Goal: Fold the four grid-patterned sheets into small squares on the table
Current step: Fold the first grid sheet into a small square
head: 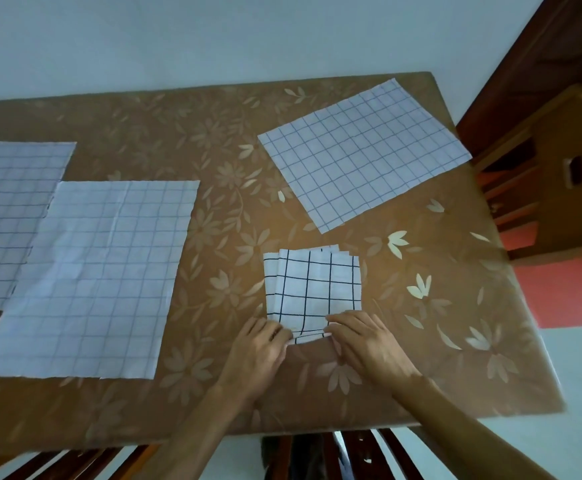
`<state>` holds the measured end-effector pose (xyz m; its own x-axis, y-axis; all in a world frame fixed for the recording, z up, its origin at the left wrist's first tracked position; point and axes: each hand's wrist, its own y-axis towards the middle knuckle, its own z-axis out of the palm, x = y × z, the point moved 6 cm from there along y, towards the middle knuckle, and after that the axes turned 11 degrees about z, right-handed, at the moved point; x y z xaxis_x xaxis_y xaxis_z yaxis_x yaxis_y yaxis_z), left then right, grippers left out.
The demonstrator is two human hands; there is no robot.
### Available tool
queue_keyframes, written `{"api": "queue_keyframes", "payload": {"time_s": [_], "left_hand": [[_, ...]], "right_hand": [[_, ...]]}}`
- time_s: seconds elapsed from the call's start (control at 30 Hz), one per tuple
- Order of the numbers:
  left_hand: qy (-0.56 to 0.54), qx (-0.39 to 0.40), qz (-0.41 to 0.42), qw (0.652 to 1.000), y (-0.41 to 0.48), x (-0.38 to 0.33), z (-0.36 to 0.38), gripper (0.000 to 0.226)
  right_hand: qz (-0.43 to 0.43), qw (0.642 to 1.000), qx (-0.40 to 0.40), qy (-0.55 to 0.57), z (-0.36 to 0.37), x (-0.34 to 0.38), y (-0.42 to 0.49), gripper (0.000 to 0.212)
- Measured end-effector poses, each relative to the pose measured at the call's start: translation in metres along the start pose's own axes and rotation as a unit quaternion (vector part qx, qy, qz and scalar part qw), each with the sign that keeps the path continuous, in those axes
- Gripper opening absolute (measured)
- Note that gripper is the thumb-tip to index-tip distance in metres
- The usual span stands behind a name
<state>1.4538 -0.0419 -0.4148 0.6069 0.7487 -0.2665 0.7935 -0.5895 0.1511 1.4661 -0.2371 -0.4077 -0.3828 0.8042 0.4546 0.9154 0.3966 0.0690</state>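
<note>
**Sheet one of four: last fold in hand**

Your left hand [260, 344] and right hand [365, 341] both sit at the near edge of the folded sheet [312, 289], which lies on the table [213, 133] right of centre, close to you. Fingertips of each hand pinch that near edge; the strip between them is lifted slightly off the cloth. Neither hand is released, neither is clenched into a fist: each grasps the sheet's near hem.

Judgement: this sheet is already several layers thick, with staggered edges showing at its far and left sides. It reads as nearly square, so you are either finishing or about to make one more fold. The next move calls for keeping both corners level while carrying the edge away from you, then pressing the crease flat. The offset layers suggest alignment slips easily.

Count:
- Grid sheets, total: four.
- Folded or in progress: one.
- Flat, untouched: three. The far-right sheet [362, 154] is angled near the table corner; the centre-left sheet [92, 278] overlaps the far-left sheet [9, 216], which is cut off by the frame.
- Hands: two.
</note>
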Motion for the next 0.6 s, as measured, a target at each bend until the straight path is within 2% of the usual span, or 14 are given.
{"api": "queue_keyframes", "payload": {"time_s": [0.1,0.23,0.37,0.47,0.6], "left_hand": [[-0.017,-0.060,-0.015,0.998,-0.003,0.001,-0.041,0.012],[-0.051,-0.123,-0.030,0.991,-0.002,0.003,-0.097,0.008],[-0.160,-0.177,-0.080,0.968,-0.003,0.005,-0.153,0.011],[-0.267,-0.218,-0.114,0.932,-0.006,0.007,-0.189,0.026],[-0.413,-0.187,-0.151,0.879,-0.013,0.009,-0.209,0.058]], "right_hand": [[0.031,0.999,-0.014,0.036,-0.030,0.018,0.005,0.026],[0.136,0.983,0.010,0.121,-0.061,0.032,0.009,0.032],[0.188,0.968,-0.017,0.168,-0.104,0.057,0.019,0.020],[0.209,0.950,-0.052,0.225,-0.141,0.082,0.025,0.010],[0.185,0.928,-0.063,0.318,-0.187,0.119,0.025,0.013]]}}
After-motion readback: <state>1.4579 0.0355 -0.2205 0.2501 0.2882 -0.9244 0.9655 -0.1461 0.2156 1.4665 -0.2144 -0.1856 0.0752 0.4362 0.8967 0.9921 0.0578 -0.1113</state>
